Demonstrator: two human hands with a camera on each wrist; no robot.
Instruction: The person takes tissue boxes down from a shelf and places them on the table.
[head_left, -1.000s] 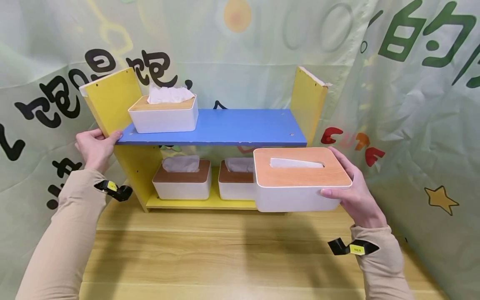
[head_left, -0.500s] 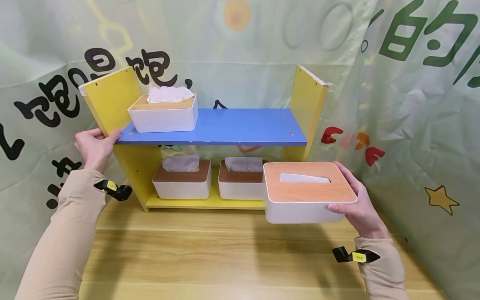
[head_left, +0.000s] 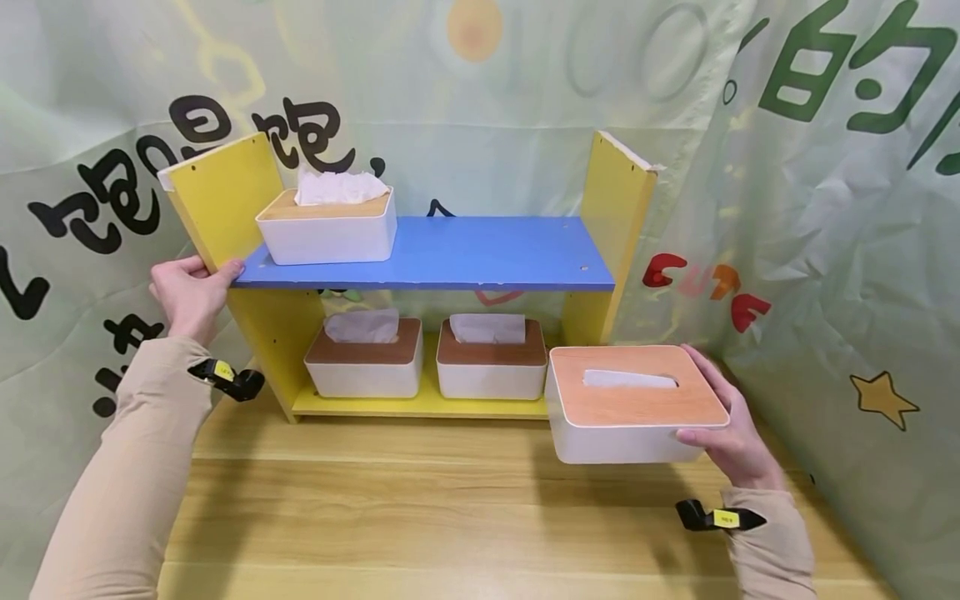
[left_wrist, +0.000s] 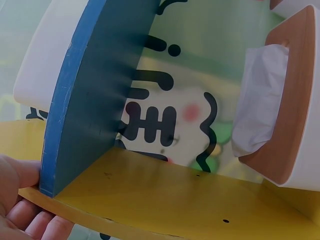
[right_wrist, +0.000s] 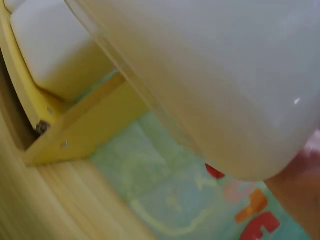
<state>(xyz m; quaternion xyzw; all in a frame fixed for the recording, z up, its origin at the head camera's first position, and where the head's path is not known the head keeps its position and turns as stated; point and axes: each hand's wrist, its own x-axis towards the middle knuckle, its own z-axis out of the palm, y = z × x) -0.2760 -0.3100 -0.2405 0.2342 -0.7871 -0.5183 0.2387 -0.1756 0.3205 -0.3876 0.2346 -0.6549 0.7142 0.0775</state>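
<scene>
My right hand (head_left: 731, 437) grips the right end of a white tissue box (head_left: 637, 446) with a light wood lid and a strip of tissue in its slot. The box is in front of the lower right of a yellow and blue shelf unit (head_left: 487, 250); its white underside fills much of the right wrist view. My left hand (head_left: 187, 300) holds the unit's left side panel (left_wrist: 135, 195), thumb at the blue board's corner, fingers curled behind the panel's edge. Another tissue box (head_left: 326, 242) stands on the blue board. Two darker-lidded tissue boxes (head_left: 363, 382) stand on the bottom board.
The shelf unit stands on a wooden table (head_left: 420, 508). Its right side panel (head_left: 618, 208) rises behind the held box. A printed cloth (head_left: 825, 267) hangs behind and along both sides. To the right of the lower left box is the second lower tissue box (head_left: 491, 383).
My right hand has moved the tissue box down and to the right, towards me. More of the second lower box and the right panel now shows. My left hand has stayed on the panel.
</scene>
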